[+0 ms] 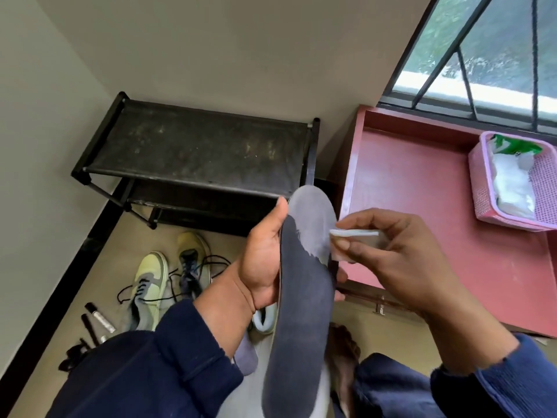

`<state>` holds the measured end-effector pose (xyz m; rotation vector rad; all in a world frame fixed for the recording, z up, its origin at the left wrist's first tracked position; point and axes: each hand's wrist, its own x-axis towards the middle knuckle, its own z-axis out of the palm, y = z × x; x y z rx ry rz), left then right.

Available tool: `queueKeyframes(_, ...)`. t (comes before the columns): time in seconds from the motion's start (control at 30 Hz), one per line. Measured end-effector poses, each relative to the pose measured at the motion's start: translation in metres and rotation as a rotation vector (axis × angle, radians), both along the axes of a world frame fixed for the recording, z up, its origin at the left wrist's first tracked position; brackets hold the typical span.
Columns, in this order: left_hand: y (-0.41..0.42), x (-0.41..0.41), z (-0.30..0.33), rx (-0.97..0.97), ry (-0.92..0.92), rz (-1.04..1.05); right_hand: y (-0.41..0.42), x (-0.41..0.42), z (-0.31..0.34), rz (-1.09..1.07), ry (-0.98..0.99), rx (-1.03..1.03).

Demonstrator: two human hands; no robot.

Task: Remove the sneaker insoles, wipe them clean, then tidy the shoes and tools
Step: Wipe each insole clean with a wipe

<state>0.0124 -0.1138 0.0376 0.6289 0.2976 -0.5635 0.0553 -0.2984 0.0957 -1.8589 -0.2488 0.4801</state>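
Head view – left hand (265, 260) grips dark insole (304, 312), right hand (401, 260) pinches white wipe (355, 236) vs its edge

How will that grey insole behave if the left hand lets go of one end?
Likely floppy: the insole is thin and already curves lengthwise in the left hand. Probably light, held by one hand. The right hand pressing the wipe could bend its toe.
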Motion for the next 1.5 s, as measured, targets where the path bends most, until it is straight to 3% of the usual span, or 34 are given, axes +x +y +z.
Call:
queueKeyframes(0.2,-0.012,-0.003,-0.007,-0.016,-0.007,-0.164,0.01,-0.012,-0.005,0.082,-0.114,-0.033)
queueKeyframes(0.33,-0.019,-0.007,-0.012,-0.03,-0.051,-0.239,0.02,-0.019,-0.009,0.049,-0.412,-0.205)
queueKeyframes(0.4,-0.019,-0.007,-0.011,-0.054,-0.08,-0.279,0.02,-0.019,-0.009,-0.029,-0.462,-0.215)
queueKeyframes(0.53,-0.021,-0.008,-0.008,-0.107,-0.128,-0.332,0.013,-0.008,-0.008,-0.211,-0.414,-0.281)
queueKeyframes(0.7,-0.02,-0.008,-0.016,-0.015,-0.087,-0.306,0.017,-0.018,-0.004,-0.062,-0.36,-0.24)
queueKeyframes(0.87,-0.023,-0.006,-0.015,-0.018,-0.095,-0.33,0.008,-0.004,-0.005,-0.252,-0.329,-0.252)
queueKeyframes(1.07,-0.02,-0.008,-0.017,0.028,-0.047,-0.214,0.024,-0.025,-0.004,0.004,-0.482,-0.249)
queueKeyframes(1.17,-0.021,-0.008,-0.018,0.029,-0.065,-0.214,0.021,-0.018,-0.007,-0.068,-0.521,-0.326)
queueKeyframes(1.3,-0.024,-0.007,-0.012,0.087,-0.069,-0.287,0.005,-0.001,-0.012,-0.29,-0.42,-0.353)
queueKeyframes(1.5,-0.022,-0.01,-0.016,0.088,-0.05,-0.267,0.02,-0.019,-0.009,-0.156,-0.486,-0.348)
